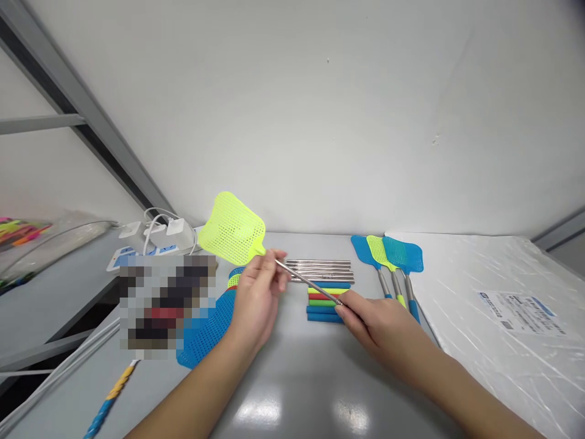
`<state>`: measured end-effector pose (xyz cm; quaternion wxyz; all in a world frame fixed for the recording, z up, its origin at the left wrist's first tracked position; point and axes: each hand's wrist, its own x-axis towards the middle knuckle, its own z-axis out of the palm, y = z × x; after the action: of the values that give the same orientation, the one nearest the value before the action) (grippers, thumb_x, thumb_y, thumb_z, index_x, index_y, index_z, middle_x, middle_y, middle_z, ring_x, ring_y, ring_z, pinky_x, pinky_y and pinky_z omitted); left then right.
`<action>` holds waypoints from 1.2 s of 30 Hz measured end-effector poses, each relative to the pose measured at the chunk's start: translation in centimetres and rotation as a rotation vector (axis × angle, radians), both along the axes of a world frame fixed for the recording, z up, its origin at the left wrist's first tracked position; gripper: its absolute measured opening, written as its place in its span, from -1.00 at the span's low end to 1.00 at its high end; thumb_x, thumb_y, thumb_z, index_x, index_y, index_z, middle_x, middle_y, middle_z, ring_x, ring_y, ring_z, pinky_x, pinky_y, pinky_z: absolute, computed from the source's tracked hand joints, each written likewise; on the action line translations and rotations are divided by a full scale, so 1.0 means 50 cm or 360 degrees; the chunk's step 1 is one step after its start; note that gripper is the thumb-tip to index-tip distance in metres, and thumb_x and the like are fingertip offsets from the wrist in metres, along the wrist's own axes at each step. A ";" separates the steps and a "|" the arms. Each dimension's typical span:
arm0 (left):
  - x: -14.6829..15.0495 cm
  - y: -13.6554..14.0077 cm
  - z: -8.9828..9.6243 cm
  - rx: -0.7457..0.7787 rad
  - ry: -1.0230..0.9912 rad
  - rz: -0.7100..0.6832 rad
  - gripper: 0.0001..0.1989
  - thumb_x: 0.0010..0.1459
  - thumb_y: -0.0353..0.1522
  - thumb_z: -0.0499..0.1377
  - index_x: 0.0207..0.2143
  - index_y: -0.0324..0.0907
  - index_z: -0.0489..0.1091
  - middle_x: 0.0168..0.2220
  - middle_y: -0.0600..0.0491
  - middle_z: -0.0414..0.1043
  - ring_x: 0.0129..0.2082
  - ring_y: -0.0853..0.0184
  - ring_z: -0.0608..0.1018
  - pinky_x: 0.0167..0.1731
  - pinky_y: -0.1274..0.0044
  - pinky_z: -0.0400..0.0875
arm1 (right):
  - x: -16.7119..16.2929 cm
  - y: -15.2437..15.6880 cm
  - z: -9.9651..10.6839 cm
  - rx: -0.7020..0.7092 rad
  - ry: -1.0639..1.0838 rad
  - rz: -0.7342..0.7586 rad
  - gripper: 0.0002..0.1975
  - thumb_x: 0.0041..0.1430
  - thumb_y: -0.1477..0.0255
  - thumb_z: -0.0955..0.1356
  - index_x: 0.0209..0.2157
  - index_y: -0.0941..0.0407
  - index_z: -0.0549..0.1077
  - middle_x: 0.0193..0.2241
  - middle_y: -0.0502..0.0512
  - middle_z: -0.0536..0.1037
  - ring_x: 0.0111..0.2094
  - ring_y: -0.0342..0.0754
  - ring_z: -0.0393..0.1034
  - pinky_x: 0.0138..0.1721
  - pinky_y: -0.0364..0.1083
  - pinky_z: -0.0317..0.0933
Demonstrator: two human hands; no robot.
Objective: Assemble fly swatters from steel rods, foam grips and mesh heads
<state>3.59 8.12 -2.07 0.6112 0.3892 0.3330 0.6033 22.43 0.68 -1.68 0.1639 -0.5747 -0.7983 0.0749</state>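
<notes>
My left hand grips the neck of a yellow-green fly swatter head, which is tilted up to the left. From that neck a thin metal rod slopes down to the right. My right hand is closed around the rod's lower end. Blue swatter heads lie partly hidden beneath my left forearm, with a yellow and a red edge showing. Just behind the held rod is a row of metal rods. Coloured handle tubes in blue, green, red and yellow lie below them.
Three fly swatters with handles lie at the right, beside a plastic-wrapped white package. A power strip with white plugs sits at the left. Nearby are a blurred-out patch, a blue-and-yellow wrapped cord and white cables.
</notes>
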 end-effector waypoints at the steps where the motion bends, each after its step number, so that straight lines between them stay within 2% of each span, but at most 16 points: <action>1: 0.008 -0.010 -0.007 -0.0017 0.0044 -0.0129 -0.74 0.20 -0.19 0.13 -0.29 -0.20 0.46 -0.58 0.16 0.24 -0.57 0.51 0.33 -0.44 0.63 0.25 | 0.003 0.001 -0.001 0.0056 -0.0023 0.0005 -0.73 0.37 0.30 0.09 -0.30 0.05 0.31 -0.61 -0.08 0.39 -0.63 -0.15 0.20 -0.55 -0.14 -0.24; 5: 0.043 -0.054 -0.031 -0.0003 0.0309 -0.0659 -0.70 0.23 -0.18 0.10 -0.31 -0.22 0.48 -0.55 0.12 0.31 -0.56 0.47 0.38 -0.38 0.56 0.29 | 0.010 0.006 -0.010 0.0224 -0.0050 0.0077 -0.68 0.37 0.24 0.11 -0.29 0.08 0.37 -0.53 -0.01 0.52 -0.60 -0.13 0.33 -0.54 -0.14 -0.21; 7: 0.050 -0.065 -0.037 0.0081 0.0459 -0.0715 -0.71 0.23 -0.21 0.10 -0.34 -0.23 0.49 -0.61 0.12 0.30 -0.56 0.44 0.39 -0.35 0.54 0.30 | 0.009 0.009 -0.018 0.0297 -0.0067 0.0113 -0.65 0.37 0.25 0.10 -0.33 0.09 0.38 -0.52 -0.01 0.53 -0.59 -0.13 0.35 -0.54 -0.13 -0.20; 11: 0.044 -0.063 -0.033 0.0116 0.0577 -0.0498 -0.69 0.27 -0.20 0.05 -0.32 -0.20 0.48 -0.65 0.14 0.28 -0.55 0.44 0.38 -0.34 0.54 0.28 | 0.003 0.013 -0.030 0.0436 -0.0189 0.0067 -0.65 0.38 0.30 0.10 -0.39 0.10 0.36 -0.63 -0.05 0.46 -0.68 -0.14 0.26 -0.57 -0.11 -0.25; 16: 0.025 -0.056 -0.004 0.0113 0.0465 -0.0311 -0.72 0.25 -0.20 0.08 -0.34 -0.19 0.47 -0.63 0.14 0.27 -0.56 0.46 0.36 -0.38 0.57 0.28 | -0.002 0.013 -0.012 0.0524 -0.0232 0.0047 -0.66 0.37 0.32 0.11 -0.46 0.11 0.29 -0.67 -0.07 0.39 -0.71 -0.17 0.18 -0.59 -0.12 -0.28; 19: 0.008 -0.039 0.021 0.0127 0.0281 -0.0067 -0.72 0.23 -0.21 0.10 -0.39 -0.21 0.46 -0.63 0.15 0.25 -0.60 0.50 0.33 -0.43 0.61 0.28 | 0.002 0.013 0.000 0.0515 -0.0291 0.0029 -0.65 0.38 0.31 0.09 -0.46 0.10 0.26 -0.68 -0.08 0.38 -0.72 -0.17 0.15 -0.59 -0.12 -0.31; 24: -0.044 0.014 0.062 0.0110 -0.0119 0.0430 -0.78 0.17 -0.28 0.18 -0.45 -0.23 0.41 -0.55 0.18 0.25 -0.69 0.59 0.22 -0.53 0.66 0.27 | 0.016 0.021 0.002 0.0374 -0.0392 -0.0022 -0.61 0.38 0.22 0.06 -0.45 0.08 0.25 -0.72 -0.09 0.35 -0.74 -0.16 0.11 -0.60 -0.12 -0.35; 28: -0.088 0.041 0.084 0.0122 -0.0335 0.0733 -0.80 0.20 -0.32 0.15 -0.46 -0.21 0.35 -0.52 0.20 0.24 -0.71 0.59 0.15 -0.51 0.65 0.31 | 0.031 0.025 0.002 0.0313 -0.0438 -0.0015 -0.61 0.37 0.19 0.06 -0.44 0.08 0.25 -0.72 -0.08 0.37 -0.72 -0.14 0.17 -0.59 -0.13 -0.34; 32: -0.089 0.043 0.077 0.0147 -0.0299 0.0834 -0.79 0.23 -0.28 0.11 -0.44 -0.19 0.32 -0.58 0.23 0.14 -0.72 0.58 0.14 -0.40 0.59 0.39 | 0.045 0.027 -0.003 0.0313 -0.0469 0.0018 -0.62 0.38 0.20 0.07 -0.44 0.08 0.27 -0.69 -0.06 0.41 -0.69 -0.12 0.22 -0.56 -0.12 -0.29; 36: -0.043 0.024 0.041 0.0086 -0.0144 0.0663 -0.75 0.20 -0.21 0.12 -0.44 -0.19 0.29 -0.58 0.23 0.12 -0.70 0.58 0.18 -0.56 0.65 0.25 | 0.054 0.031 -0.010 0.0291 -0.0434 0.0001 -0.64 0.37 0.24 0.10 -0.41 0.09 0.31 -0.65 -0.04 0.44 -0.64 -0.11 0.27 -0.54 -0.12 -0.25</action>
<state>1.45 9.30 0.00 0.4769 0.3008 0.3622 0.7422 25.11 2.24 -2.21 0.1058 -0.5619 -0.8168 -0.0768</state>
